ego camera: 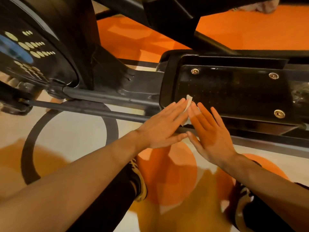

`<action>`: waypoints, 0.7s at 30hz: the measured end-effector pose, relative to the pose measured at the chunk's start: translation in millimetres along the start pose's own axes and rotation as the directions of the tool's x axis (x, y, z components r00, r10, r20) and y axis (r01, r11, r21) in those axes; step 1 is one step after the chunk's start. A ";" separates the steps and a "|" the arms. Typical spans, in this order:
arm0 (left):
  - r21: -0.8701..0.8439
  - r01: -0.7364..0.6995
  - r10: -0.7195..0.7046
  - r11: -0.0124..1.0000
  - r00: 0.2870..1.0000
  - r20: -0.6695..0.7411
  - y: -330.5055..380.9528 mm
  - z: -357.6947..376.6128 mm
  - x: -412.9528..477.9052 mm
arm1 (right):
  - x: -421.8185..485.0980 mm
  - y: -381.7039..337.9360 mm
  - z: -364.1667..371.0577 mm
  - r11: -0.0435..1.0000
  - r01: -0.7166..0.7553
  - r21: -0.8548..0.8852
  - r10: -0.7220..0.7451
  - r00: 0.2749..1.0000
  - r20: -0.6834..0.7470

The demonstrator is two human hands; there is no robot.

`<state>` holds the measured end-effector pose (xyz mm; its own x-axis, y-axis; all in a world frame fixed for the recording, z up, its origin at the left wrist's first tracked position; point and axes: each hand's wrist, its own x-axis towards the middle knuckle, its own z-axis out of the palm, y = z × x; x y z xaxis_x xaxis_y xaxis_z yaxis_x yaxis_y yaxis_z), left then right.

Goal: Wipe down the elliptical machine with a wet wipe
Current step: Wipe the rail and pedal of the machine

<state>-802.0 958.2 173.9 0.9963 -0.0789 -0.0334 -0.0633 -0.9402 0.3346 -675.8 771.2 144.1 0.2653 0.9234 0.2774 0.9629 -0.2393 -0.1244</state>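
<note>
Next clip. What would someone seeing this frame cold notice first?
At centre frame the left hand and right hand lie flat side by side, fingers straight, with a white wipe showing between their fingers. They are at the near left corner of the black pedal, which is studded with brass-coloured bolts. Behind it, the bright orange floor stands out against the dark flywheel cover at upper left.

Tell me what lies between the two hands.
A crumpled white wet wipe, between left hand and right hand, at the black foot pedal edge; head view.
</note>
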 end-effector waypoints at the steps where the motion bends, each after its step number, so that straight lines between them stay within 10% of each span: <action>1: -0.008 -0.022 0.022 1.000 1.000 0.008 -3.7 -1.6 -1.2 | 0.3 -3.1 1.7 1.000 -0.020 -0.022 0.020 1.000 0.015; 21: 0.211 0.025 -0.020 0.977 1.000 -0.022 -38.2 -0.4 4.1 | 26.1 -13.9 11.5 0.980 -0.088 -0.177 0.109 0.987 0.116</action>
<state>-795.5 994.0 161.4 0.9984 -0.0523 -0.0191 -0.0495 -0.9906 0.1277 -682.8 802.1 142.1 0.3616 0.9202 0.1498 0.9293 -0.3688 0.0223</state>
